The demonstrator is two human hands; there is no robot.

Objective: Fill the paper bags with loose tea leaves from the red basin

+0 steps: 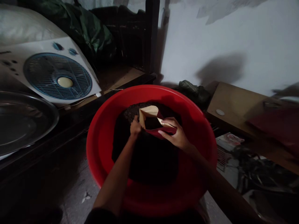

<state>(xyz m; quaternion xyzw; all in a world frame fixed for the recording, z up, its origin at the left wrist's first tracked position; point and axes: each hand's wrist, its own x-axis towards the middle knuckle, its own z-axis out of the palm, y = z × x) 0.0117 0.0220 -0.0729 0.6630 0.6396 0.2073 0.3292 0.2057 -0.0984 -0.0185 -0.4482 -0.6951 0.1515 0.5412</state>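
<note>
A paper bag (pixel 150 111), tan inside and dark red outside, gapes upward over a heap of dark, loose material (pixel 149 161). My right hand (pixel 176 133) grips its right side, thumb on the near face and fingers over the rim. Just left of the bag, my left hand (pixel 135 127) is down at the heap with its fingers curled. What those fingers hold, if anything, is hidden. The heap lies in a large round red tub (pixel 97 146). The bag's inside is too dark to make out.
At the left stand a white box fan (pixel 65 81) and a wide metal basin (pixel 23 124). A green bundle (pixel 93 34) sits behind the fan. To the right is a wooden bench (pixel 233 99) with a red item (pixel 275 124) on it. A white wall (pixel 233 37) rises behind.
</note>
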